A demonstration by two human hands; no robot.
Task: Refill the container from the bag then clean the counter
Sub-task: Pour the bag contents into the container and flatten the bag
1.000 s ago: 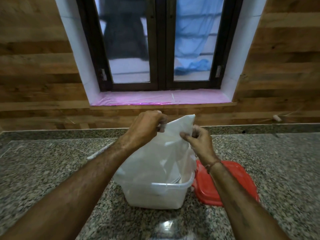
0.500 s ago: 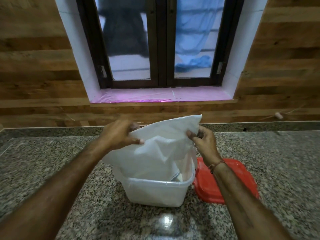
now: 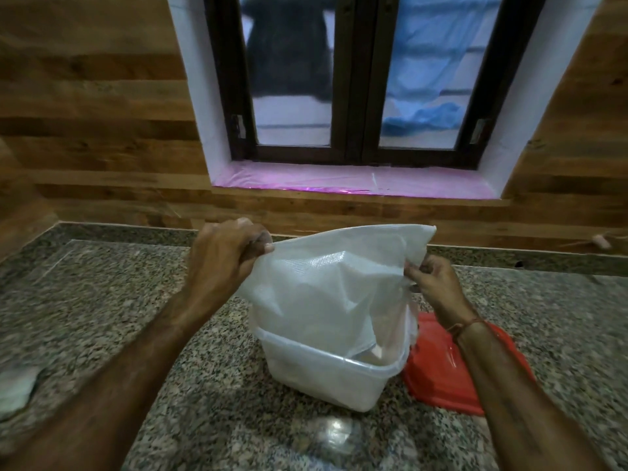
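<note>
So here's what we've got on the granite counter (image 3: pixel 119 300): one translucent white plastic bag (image 3: pixel 326 280), one clear plastic container (image 3: pixel 326 375), one red lid (image 3: pixel 441 372), and two hands. That's pretty much the whole count, plus one whitish blob (image 3: pixel 15 389) at the far left edge of the counter that's cut off and too blurry for us to name.

Our left hand (image 3: pixel 221 260) has its fingers curled tight, pinching the bag's upper left corner between thumb and knuckles. Our right hand (image 3: pixel 438 287) grips the bag's right edge a bit below the top right corner, fingertips pressed together on the plastic. The bag is stretched between the two hands and held above the container, with its lower end hanging down inside the container's opening.

The container sits on the counter in the middle, tilted a little toward us in this wide-angle view. The red lid lies flat just beside it on the right, touching or nearly touching its wall; our right forearm covers part of the lid.

What's inside the bag or container? Honestly can't tell, the plastic is cloudy and there's just a pale shape near the rim. Behind everything there's one two-pane window (image 3: pixel 360 79) in a wood-plank wall, with a pink sill (image 3: pixel 356 181).
</note>
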